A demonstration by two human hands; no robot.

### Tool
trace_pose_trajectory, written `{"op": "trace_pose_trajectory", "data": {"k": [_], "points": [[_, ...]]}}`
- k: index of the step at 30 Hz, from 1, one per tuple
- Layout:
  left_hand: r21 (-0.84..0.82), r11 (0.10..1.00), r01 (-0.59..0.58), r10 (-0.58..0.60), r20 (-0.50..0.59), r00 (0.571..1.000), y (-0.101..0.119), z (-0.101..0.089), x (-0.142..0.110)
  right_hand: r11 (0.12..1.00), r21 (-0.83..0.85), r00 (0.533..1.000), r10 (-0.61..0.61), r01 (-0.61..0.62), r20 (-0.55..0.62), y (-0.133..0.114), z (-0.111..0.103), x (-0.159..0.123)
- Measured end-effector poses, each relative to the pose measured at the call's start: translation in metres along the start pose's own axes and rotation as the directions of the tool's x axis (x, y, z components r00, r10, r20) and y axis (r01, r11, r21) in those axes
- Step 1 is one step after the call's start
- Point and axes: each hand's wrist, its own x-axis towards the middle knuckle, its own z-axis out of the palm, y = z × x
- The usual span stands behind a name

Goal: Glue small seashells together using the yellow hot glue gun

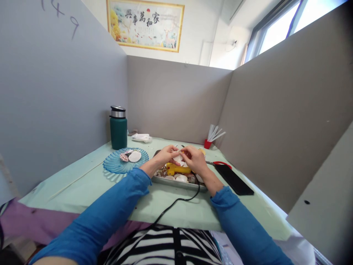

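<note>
Above a metal tray [176,183], my left hand [166,156] and my right hand [194,158] meet with their fingers closed around a white shell [178,158]. Part of the shell is hidden behind the fingers. Below them a yellow glue gun [179,169] lies across the tray, its black cord running out over the front rim toward my body. Several shells and pebbles fill the tray, among them a pale shell [182,178] near its front. My wrists come out of blue sleeves.
A blue glass plate [110,164] with several shells stands left, a green bottle [118,129] behind it. To the right lie red-handled scissors [224,164] and a black phone [234,179]. A red cup [207,144] holds white sticks. Grey partitions [176,95] enclose the table.
</note>
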Motion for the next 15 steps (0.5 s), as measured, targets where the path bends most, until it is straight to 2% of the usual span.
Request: {"op": "trace_pose_trajectory", "data": {"k": [15], "points": [[0.017, 1.0, 0.008, -0.008, 0.006, 1.0, -0.0036, -0.0031, 0.0032, 1.0, -0.007, 1.0, 0.012, -0.012, -0.001, -0.0001, 0.0002, -0.0005]]}}
